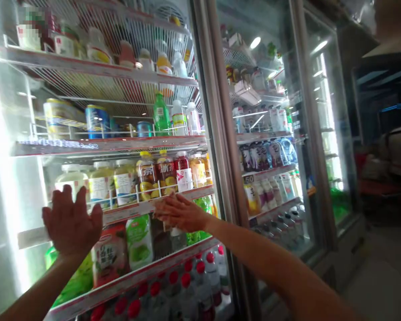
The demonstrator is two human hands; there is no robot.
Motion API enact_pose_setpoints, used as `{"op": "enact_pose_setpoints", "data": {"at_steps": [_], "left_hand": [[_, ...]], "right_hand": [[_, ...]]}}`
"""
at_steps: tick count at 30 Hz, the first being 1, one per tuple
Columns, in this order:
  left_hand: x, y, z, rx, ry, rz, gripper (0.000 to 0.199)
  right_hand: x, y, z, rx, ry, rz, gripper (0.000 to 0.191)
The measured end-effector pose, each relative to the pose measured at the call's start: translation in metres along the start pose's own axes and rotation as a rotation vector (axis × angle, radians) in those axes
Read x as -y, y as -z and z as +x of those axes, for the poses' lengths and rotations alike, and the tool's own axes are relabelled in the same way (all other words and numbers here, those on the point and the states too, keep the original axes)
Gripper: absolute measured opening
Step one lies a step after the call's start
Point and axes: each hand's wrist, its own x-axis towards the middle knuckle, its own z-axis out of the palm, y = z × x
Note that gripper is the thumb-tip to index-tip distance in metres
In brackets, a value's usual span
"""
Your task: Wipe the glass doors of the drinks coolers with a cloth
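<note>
My left hand (71, 223) is raised with fingers spread in front of a lit drinks fridge, holding nothing. Behind its fingertips stand pale bottles (103, 183) with white caps. My right hand (182, 211) reaches across with fingers stretched out, near the shelf edge (120, 216), and nothing shows in it; whether it touches the edge I cannot tell. Just above it are dark tea bottles (147, 174) with yellow caps and a red drink bottle (183, 171). Below, a green pouch (139, 243) and a red pouch (109, 254) stand on the lower shelf.
Upper shelves hold cans (96, 121), a green bottle (161, 113) and other drinks. Red-capped bottles (200, 278) fill the bottom. A metal door frame (220, 111) stands right of the shelves, with another stocked fridge section (267, 156) beyond. A person (399, 147) is blurred at far right.
</note>
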Motion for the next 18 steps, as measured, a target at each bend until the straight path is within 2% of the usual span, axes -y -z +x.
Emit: {"op": "enact_pose_setpoints", "data": {"at_steps": [1,2,5,6,7,8,9,12,14,15,16,18], "left_hand": [[0.001,-0.001,-0.001,0.001,-0.004,0.009,0.059],[0.002,-0.001,-0.002,-0.001,-0.011,0.019,0.058],[0.005,-0.002,-0.004,0.018,-0.015,0.039,0.056],[0.006,-0.002,-0.005,0.032,-0.017,0.043,0.056],[0.006,-0.002,-0.005,0.044,-0.015,0.046,0.056],[0.006,-0.002,-0.005,0.047,-0.012,0.048,0.056],[0.005,-0.002,-0.005,0.047,-0.011,0.047,0.056],[0.003,0.000,-0.005,0.036,0.007,0.027,0.055],[0.004,0.000,-0.005,0.030,0.007,0.013,0.055],[0.004,0.000,-0.005,0.026,0.001,0.013,0.056],[0.005,0.000,-0.005,0.020,-0.005,0.017,0.056],[0.006,0.000,-0.004,0.015,-0.015,0.027,0.056]], "right_hand": [[-0.005,0.003,0.004,0.022,-0.002,0.010,0.049],[-0.015,0.007,0.011,0.012,-0.084,0.019,0.049],[-0.050,0.015,0.039,-0.128,-0.574,0.054,0.053],[-0.053,0.015,0.046,-0.170,-0.669,0.072,0.053],[-0.049,0.015,0.049,-0.193,-0.694,0.093,0.053],[-0.038,0.013,0.047,-0.190,-0.648,0.115,0.053],[-0.021,0.011,0.041,-0.168,-0.542,0.137,0.054],[0.037,0.002,0.006,-0.055,-0.095,0.164,0.048],[0.054,-0.002,-0.017,-0.015,0.070,0.146,0.041],[0.050,-0.002,-0.025,-0.018,0.089,0.132,0.040],[0.039,-0.001,-0.029,-0.039,0.047,0.113,0.040],[0.001,0.005,-0.030,-0.128,-0.195,0.064,0.045]]}}
